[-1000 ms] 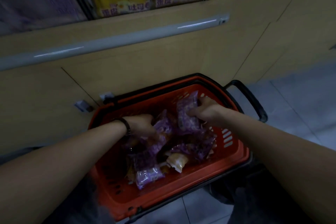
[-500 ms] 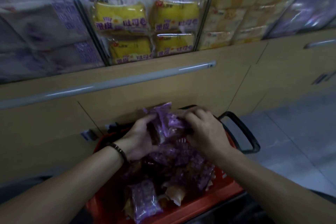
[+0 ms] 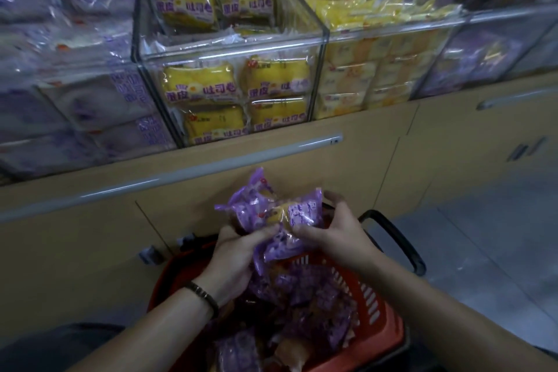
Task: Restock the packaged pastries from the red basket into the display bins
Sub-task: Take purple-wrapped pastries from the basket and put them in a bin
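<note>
- Head cam: left hand [image 3: 234, 257] & right hand [image 3: 335, 235] both grip purple pastry packs [image 3: 271, 211], above red basket [image 3: 380, 326].
- More purple packs in basket; clear display bins [image 3: 229, 48] behind.

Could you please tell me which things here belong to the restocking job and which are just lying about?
Belongs to the job: purple pastry packs, gripped by the left hand and right hand; red basket holding more packs; clear display bins.

Just there: grey cabinet rail; wooden cabinet doors; tiled floor; black wristband.
</note>
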A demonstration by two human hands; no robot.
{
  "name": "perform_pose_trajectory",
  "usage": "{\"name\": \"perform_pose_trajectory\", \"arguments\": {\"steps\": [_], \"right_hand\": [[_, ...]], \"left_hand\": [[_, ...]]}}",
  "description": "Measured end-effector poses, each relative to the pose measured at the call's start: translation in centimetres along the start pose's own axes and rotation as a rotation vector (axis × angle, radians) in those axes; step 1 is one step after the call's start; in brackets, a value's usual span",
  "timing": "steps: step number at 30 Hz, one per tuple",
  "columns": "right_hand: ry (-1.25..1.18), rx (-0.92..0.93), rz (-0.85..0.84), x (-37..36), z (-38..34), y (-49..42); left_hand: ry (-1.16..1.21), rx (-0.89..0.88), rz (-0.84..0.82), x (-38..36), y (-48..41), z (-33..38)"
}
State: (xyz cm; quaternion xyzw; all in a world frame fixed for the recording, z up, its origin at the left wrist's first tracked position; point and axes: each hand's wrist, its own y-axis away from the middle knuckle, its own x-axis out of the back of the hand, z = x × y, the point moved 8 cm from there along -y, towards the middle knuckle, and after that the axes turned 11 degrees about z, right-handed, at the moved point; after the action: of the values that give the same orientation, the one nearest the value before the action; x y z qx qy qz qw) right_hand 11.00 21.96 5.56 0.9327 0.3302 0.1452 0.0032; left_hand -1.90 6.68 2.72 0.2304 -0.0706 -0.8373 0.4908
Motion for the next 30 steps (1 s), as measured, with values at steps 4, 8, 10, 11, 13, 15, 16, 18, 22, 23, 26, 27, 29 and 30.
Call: {"name": "perform_pose_trajectory", "arguments": {"steps": [4, 8, 10, 11, 13, 15, 16, 18, 22, 23, 26, 27, 29, 30], "right_hand": [[-0.013, 0.124, -0.009, 2.2, -2.9, 0.8], [-0.026, 0.27, -0.006, 4.4, -5.3, 1.5], [-0.065, 0.291, -0.009, 5.0, -5.8, 2.0], [-0.095, 0.291, -0.019, 5.1, -6.0, 2.2], [-0.164, 0.304, -0.049, 5.0, -7.1, 3.7], [-0.159, 0.339, -0.042, 4.9, -8.1, 5.7], [-0.112, 0.358, -0.019, 5.1, -8.5, 6.6], [-0.052, 0.385, 0.015, 5.6, -9.7, 8.2], [-0.045, 0.46, 0.169, 8.9, -14.4, 8.3], [-0.044, 0.49, 0.232, 10.2, -15.8, 7.8], [0.037, 0.589, 0.38, 14.2, -20.1, 7.0], [0.132, 0.626, 0.427, 15.3, -21.6, 6.8], [0.248, 0.687, 0.503, 17.7, -24.3, 6.0], [0.245, 0.703, 0.52, 18.9, -25.3, 5.2]], "left_hand": [[0.164, -0.022, -0.062, -0.4, 2.1, 1.1], [0.24, -0.06, 0.058, 0.1, 5.1, 2.9], [0.253, -0.118, 0.092, 0.4, 6.8, 3.9], [0.258, -0.137, 0.102, 0.6, 7.6, 4.3], [0.256, -0.152, 0.092, 0.6, 9.1, 5.3], [0.198, -0.191, 0.064, -0.1, 10.4, 6.7], [0.159, -0.225, 0.044, -0.8, 11.1, 7.7], [0.1, -0.287, 0.003, -2.6, 12.1, 10.0], [0.137, -0.327, -0.143, -8.2, 13.6, 15.0], [0.156, -0.335, -0.173, -9.6, 13.9, 16.2], [0.157, -0.382, -0.255, -14.0, 14.6, 19.8], [0.141, -0.395, -0.27, -15.3, 14.8, 21.0], [0.076, -0.455, -0.287, -17.8, 14.6, 23.6], [0.007, -0.499, -0.284, -19.0, 14.2, 24.9]]}}
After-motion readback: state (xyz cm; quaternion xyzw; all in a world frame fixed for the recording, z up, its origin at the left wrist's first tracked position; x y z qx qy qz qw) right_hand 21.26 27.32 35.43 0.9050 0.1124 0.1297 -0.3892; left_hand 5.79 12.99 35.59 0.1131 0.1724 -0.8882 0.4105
